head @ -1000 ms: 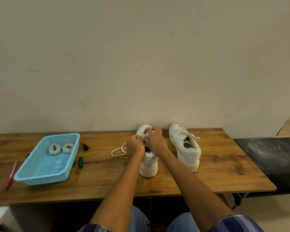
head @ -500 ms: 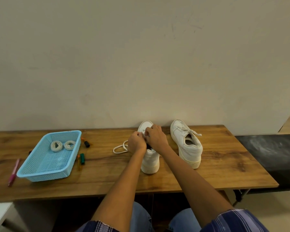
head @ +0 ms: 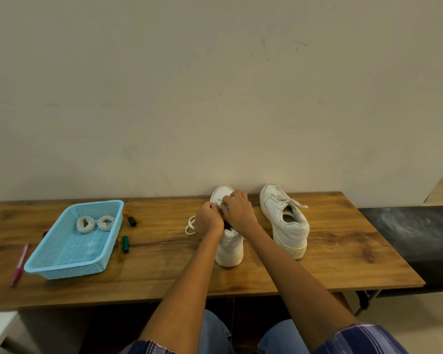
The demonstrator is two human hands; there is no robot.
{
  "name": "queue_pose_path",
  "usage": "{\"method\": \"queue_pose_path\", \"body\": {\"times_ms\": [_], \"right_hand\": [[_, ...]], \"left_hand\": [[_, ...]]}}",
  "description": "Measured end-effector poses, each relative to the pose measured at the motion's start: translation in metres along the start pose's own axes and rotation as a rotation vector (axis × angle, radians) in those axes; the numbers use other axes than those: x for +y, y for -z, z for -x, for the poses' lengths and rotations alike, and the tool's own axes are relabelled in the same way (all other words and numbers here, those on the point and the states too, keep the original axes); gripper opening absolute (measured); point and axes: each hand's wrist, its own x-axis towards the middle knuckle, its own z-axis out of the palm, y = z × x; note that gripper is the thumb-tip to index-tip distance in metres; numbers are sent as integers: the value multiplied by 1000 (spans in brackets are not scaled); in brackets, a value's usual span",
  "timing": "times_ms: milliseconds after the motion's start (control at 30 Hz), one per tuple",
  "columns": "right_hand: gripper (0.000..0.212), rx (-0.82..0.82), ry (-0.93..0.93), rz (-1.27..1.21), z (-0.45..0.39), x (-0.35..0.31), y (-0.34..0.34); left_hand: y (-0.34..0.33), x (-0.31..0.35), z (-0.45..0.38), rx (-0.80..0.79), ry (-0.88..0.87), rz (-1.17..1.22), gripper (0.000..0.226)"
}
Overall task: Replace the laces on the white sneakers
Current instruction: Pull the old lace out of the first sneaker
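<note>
Barely shifted since a moment earlier: both hands kept working at the near sneaker [head: 228, 245], standing heel-first on the wooden table [head: 343, 254] beside the laced sneaker [head: 287, 223]. Left hand [head: 209, 222] curled round its lace [head: 190, 226]; right hand [head: 239, 213] pinching at the eyelets. Coiled laces [head: 95, 224] in the blue basket [head: 69, 267], well apart leftward.

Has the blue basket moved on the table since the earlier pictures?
No. The blue basket lies in the same place against the table's left markers and pink pen; only the camera view shifted slightly.
</note>
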Motion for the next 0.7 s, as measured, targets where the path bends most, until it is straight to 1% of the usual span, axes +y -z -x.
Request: {"method": "queue_pose_path", "body": {"times_ms": [67, 133, 167, 200, 233, 300, 400, 433, 500, 567, 600, 667, 700], "right_hand": [[31, 114, -48, -4, 2, 1, 1], [28, 281, -131, 14, 5, 1, 0], [27, 335, -168, 0, 7, 1, -1], [27, 354, -192, -32, 8, 1, -1], [30, 337, -196, -65, 8, 2, 0], [38, 218, -140, -67, 6, 2, 0], [34, -6, -30, 33, 1, -1, 1], [32, -41, -20, 46, 0, -2, 1], [30, -45, -17, 59, 0, -2, 1], [28, 13, 0, 96, 0, -2, 3], [26, 78, 4, 128, 2, -3, 3], [16, 283, -32, 179, 5, -6, 7], [12, 377, -48, 152, 7, -6, 8]], "left_hand": [[0, 1, 0, -1, -2, -12, 29], [0, 1, -1, -9, -7, -13, 29], [0, 1, -2, -9, -12, -14, 29], [0, 1, -1, -9, -13, -15, 29], [0, 1, -1, -9, -15, -17, 30], [0, 1, 1, -9, -22, -19, 31], [2, 1, 3, -4, -21, -29, 31], [2, 1, 3, -3, -21, -32, 32], [3, 1, 2, -6, -23, -38, 31], [3, 2, 2, -8, -25, -37, 31], [2, 2, 2, -8, -25, -38, 31], [3, 2, 2, -5, -25, -39, 30], [3, 2, 2, -5, -22, -37, 30]]}}
